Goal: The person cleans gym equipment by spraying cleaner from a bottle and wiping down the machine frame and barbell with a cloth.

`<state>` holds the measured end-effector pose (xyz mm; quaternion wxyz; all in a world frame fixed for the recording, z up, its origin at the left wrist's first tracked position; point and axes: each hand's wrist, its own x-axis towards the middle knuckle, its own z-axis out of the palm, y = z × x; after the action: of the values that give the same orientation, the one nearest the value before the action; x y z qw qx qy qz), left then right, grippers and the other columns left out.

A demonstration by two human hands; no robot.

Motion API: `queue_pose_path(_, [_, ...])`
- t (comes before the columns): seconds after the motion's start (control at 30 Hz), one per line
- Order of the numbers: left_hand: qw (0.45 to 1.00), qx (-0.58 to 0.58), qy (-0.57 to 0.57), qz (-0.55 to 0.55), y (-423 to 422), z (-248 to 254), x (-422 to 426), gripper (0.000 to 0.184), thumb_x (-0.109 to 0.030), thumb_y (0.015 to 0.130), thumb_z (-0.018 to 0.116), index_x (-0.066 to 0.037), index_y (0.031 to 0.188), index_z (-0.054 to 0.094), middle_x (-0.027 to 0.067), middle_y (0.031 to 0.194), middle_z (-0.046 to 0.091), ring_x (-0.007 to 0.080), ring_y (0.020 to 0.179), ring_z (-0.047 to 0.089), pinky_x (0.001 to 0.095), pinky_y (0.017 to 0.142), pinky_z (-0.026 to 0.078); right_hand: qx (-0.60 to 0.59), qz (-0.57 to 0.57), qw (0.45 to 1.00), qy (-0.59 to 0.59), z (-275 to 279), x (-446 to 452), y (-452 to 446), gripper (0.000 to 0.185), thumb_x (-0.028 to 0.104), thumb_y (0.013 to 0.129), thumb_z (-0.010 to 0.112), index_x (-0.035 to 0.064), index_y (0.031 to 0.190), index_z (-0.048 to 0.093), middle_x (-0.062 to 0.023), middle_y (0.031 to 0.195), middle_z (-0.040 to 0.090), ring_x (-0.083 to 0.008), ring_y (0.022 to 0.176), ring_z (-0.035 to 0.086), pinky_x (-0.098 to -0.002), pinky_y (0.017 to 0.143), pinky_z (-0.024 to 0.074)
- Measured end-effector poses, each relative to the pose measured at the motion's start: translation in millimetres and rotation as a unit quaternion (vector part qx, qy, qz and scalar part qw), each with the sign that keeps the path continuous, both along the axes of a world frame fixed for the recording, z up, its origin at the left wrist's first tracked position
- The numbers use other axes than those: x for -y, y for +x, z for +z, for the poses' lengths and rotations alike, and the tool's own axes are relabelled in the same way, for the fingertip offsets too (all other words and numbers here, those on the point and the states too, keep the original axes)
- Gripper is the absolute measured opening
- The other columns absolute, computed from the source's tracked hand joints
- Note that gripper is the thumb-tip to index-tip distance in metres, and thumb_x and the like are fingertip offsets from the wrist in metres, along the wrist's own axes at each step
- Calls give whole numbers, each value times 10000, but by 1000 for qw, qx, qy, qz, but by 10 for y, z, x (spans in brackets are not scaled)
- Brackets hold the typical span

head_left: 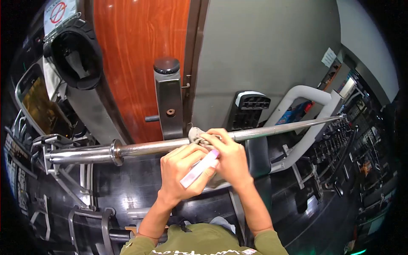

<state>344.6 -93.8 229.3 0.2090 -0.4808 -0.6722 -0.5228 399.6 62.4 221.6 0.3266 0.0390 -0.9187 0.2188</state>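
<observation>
A metal barbell (148, 148) runs across the view in front of me. Around its shaft, near the middle, is a crumpled greyish cloth (195, 135). My right hand (229, 157) has its fingers bent over the cloth, against the bar. Close beside it, my left hand (180, 172) is closed, with its thumb along a slim white bottle or tube (199, 170) that has a purple end. The purple end points up toward my right hand. Part of the cloth is hidden behind my fingers.
A grey upright post (170, 102) with a black cap stands behind the bar. Further back are a wooden door (136, 55) and a grey wall (263, 46). A pale curved machine frame (301, 140) rises on the right, before a dumbbell rack (331, 144).
</observation>
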Motion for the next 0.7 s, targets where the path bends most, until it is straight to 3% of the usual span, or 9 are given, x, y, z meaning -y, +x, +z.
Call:
queue_pose_path(0.1, [998,49,-19,-24,-69,-46,-22,187,-261,818,743,-80,803,698,45,790,671,257,594,636,337,549,485,0,-85,996,20,23,-322,146,242,152,860,721,167,1101,710,-14,1115,648,-266,796,713,-400,692,579])
queue_pose_path(0.2, [998,43,-39,-25,-119,-108,-14,193,-270,814,747,-86,787,696,39,762,658,252,583,633,337,537,478,-16,-183,983,14,111,-606,267,163,191,877,694,120,1019,732,-54,1046,662,-318,812,704,-408,689,556])
queue_pose_path(0.3, [999,14,-33,-9,-125,-134,-30,183,-267,783,764,-97,765,699,31,727,648,244,537,605,330,519,467,3,-193,981,7,208,-593,190,162,197,864,690,82,971,730,-88,981,668,-346,813,694,-421,704,547])
queue_pose_path(0.4, [1000,-12,-25,2,-139,-166,-25,173,-249,754,776,-95,761,698,30,722,651,234,516,584,322,509,460,49,-123,991,15,240,-387,-33,155,182,850,658,55,920,713,-97,933,667,-342,777,685,-428,693,543])
queue_pose_path(0.47, [999,24,-45,-14,-123,-144,16,151,-191,758,742,-51,807,714,79,762,687,245,594,637,323,554,469,87,-91,991,38,315,-173,-112,163,198,854,663,68,941,706,-86,935,662,-332,765,682,-437,676,541])
queue_pose_path(0.6, [997,56,-45,-37,-120,-130,37,142,-172,752,739,-42,793,701,89,758,682,258,595,635,331,566,480,47,-33,998,32,240,-198,-44,181,215,867,695,91,998,707,-60,981,665,-310,779,692,-395,672,556])
queue_pose_path(0.7, [996,67,-45,-46,-110,-115,39,133,-164,752,734,-41,779,692,89,750,677,260,587,626,328,565,476,40,-101,994,19,220,-398,183,181,199,870,695,120,1032,711,-78,1029,646,-308,816,700,-396,697,559])
